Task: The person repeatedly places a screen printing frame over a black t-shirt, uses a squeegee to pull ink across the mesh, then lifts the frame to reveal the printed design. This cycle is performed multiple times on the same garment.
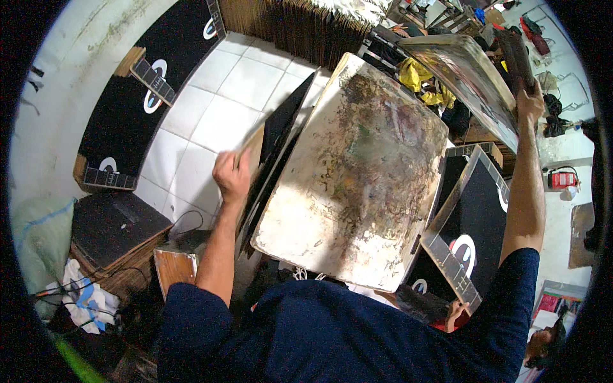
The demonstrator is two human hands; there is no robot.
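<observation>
My left hand (pixel 231 179) is closed on the edge of a thin black board (pixel 284 118) with a brown side, tilted beside the worktable. A stained, pale printing table (pixel 364 172) with rounded corners stands in front of me. At the upper right, my right hand (pixel 530 105) is closed round a long dark bar (pixel 512 54). It lies against the edge of a raised, paint-smeared screen frame (pixel 469 83); whether it grips the frame too, I cannot tell.
Black printed boards (pixel 169 54) lie along the left wall. A tall stack of sheets (pixel 287 25) stands at the back. At lower right another person's hand (pixel 454 316) is at a grey strip (pixel 456 274) by black boards. A dark-topped stack (pixel 118 226) sits at left; a red fire extinguisher (pixel 562 180) hangs right.
</observation>
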